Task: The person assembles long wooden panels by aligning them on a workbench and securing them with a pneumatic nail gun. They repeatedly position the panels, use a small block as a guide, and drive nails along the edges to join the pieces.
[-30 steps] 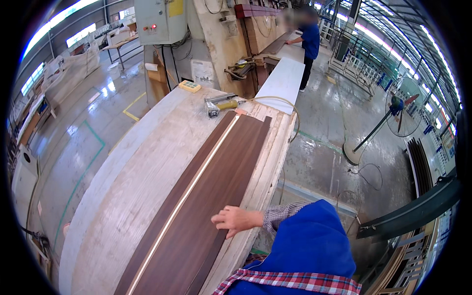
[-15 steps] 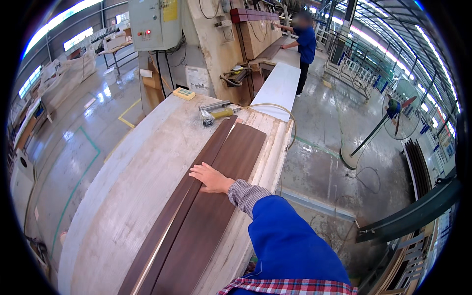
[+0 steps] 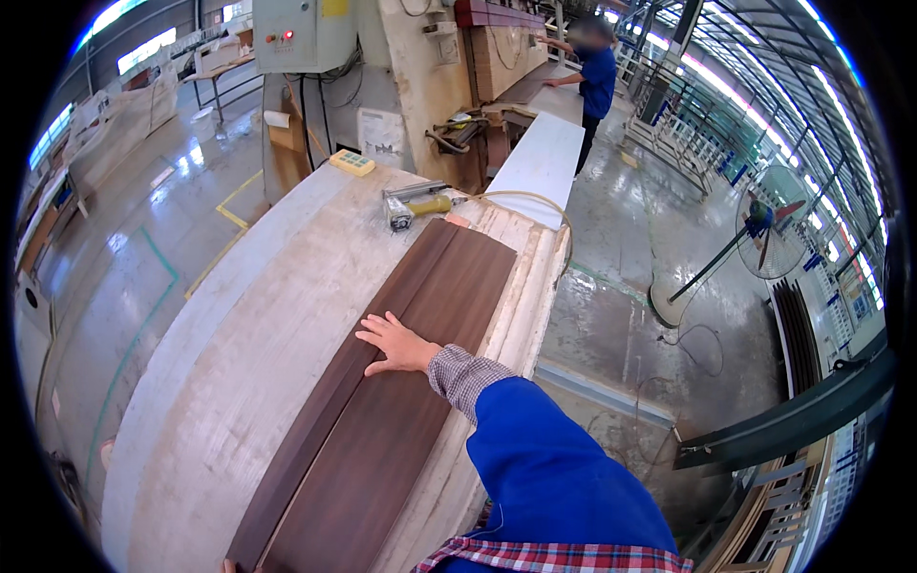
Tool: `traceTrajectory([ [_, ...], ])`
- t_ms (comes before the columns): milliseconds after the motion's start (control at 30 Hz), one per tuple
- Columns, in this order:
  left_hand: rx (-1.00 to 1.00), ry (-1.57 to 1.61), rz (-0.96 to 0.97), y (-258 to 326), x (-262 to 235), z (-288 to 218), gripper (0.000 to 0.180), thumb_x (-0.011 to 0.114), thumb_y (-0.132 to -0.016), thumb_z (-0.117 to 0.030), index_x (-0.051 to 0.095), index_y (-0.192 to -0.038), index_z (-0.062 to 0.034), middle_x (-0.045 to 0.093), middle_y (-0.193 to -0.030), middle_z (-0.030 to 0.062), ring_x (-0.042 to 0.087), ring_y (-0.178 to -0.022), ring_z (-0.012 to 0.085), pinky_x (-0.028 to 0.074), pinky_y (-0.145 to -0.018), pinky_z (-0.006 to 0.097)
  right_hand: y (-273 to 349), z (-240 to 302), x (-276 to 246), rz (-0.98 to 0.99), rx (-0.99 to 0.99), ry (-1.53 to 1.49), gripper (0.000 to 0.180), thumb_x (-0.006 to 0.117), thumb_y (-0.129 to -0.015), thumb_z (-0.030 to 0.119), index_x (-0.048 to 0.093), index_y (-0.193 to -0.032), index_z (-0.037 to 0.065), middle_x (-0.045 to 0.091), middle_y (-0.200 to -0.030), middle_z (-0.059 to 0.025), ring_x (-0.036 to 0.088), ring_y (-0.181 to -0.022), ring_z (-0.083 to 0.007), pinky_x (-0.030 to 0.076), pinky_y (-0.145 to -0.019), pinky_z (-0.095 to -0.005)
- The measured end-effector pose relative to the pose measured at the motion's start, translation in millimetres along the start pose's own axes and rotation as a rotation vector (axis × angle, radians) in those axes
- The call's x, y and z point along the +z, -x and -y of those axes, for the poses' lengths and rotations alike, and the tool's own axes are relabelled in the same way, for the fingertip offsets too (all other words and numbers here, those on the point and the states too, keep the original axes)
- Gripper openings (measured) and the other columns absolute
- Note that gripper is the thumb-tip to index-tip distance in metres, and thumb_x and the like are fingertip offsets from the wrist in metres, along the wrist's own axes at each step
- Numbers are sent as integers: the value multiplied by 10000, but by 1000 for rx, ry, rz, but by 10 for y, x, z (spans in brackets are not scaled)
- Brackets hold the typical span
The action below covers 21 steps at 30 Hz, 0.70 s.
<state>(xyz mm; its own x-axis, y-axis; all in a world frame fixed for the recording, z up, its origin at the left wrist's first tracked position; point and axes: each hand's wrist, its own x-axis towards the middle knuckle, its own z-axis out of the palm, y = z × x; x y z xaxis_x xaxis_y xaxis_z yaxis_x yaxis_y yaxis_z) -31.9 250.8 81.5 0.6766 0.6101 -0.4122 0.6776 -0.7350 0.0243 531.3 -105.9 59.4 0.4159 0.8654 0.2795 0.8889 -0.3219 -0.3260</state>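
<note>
A wide dark brown wood-grain panel [image 3: 435, 358] lies lengthwise on the worktable [image 3: 239, 353]. Along its left side runs a narrower brown strip [image 3: 320, 411], close against it at the far end, with a thin pale line between them toward the near end. My right hand [image 3: 396, 345] rests across the seam, palm down with fingers spread, thumb on the panel and fingertips on the strip. Of my left hand [image 3: 229, 566] only a bit of fingertip shows at the lower edge, beside the strip's near end; its grip is hidden.
A yellow-and-silver nail gun [image 3: 413, 207] with a hose lies beyond the strip. A yellow button box [image 3: 351, 162] sits at the table's far edge. Ahead, a co-worker [image 3: 594, 81] in blue stands at a large machine. A floor fan [image 3: 759, 220] stands to the right.
The strip has moved in against the panel, and the pale gap between them has narrowed. My right hand's fingers have spread wider. Fingertips of my left hand have appeared at the lower edge.
</note>
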Motion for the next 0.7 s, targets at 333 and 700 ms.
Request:
traceTrajectory([
  [333, 325, -136, -307, -347, -177, -499, 494, 627, -716, -526, 529, -842, -59, 560, -799, 112, 593, -749, 286, 478, -601, 394, -30, -39, -121, 61, 92, 149, 736, 592, -739, 546, 434, -1277, 69, 359, -1353, -185, 294, -1274, -311, 193, -1053, -463],
  [700, 370, -305, -388, -378, -82, -706, 480, 618, -700, -529, 598, -741, -51, 526, -844, 53, 491, -839, 189, 374, -780, 337, -93, -64, -36, 183, 160, 120, 778, 560, -758, 566, 361, -1340, 91, 260, -1418, -169, 193, -1332, -291, 105, -1087, -464],
])
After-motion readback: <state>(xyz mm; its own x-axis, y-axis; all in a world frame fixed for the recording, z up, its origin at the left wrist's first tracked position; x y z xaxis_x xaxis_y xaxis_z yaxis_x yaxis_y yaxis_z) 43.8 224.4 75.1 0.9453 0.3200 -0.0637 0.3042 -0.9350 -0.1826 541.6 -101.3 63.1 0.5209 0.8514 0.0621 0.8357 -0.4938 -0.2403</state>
